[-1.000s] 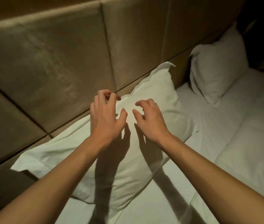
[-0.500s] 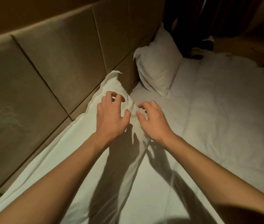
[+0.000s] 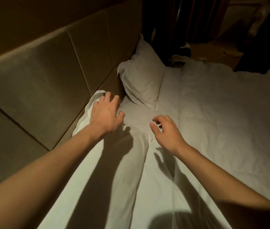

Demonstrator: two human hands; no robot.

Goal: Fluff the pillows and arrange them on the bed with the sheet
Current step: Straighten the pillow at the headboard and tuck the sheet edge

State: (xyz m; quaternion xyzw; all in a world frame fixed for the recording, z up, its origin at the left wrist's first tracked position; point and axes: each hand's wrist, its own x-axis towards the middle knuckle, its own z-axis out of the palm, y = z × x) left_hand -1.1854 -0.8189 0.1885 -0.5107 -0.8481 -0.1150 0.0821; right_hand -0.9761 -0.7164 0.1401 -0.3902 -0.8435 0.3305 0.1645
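A white pillow [image 3: 98, 171] lies lengthwise along the padded headboard, stretching from the bottom of the view up to its far corner. My left hand [image 3: 105, 114] rests on that far corner with fingers spread and curled over the fabric. My right hand [image 3: 165, 131] hovers just right of the pillow's edge, fingers apart and bent, holding nothing. A second white pillow [image 3: 143, 78] leans against the headboard further along. The white sheet [image 3: 169, 90] covers the mattress between them.
A tan padded headboard [image 3: 48, 71] runs along the left. A thick white duvet [image 3: 230, 113] fills the right half of the bed. Dark curtains [image 3: 188, 17] and a dim floor lie beyond the bed's far end.
The view has swung right, along the bed. My hands have parted: the left slid to the near pillow's far corner, the right moved off its edge over the sheet.
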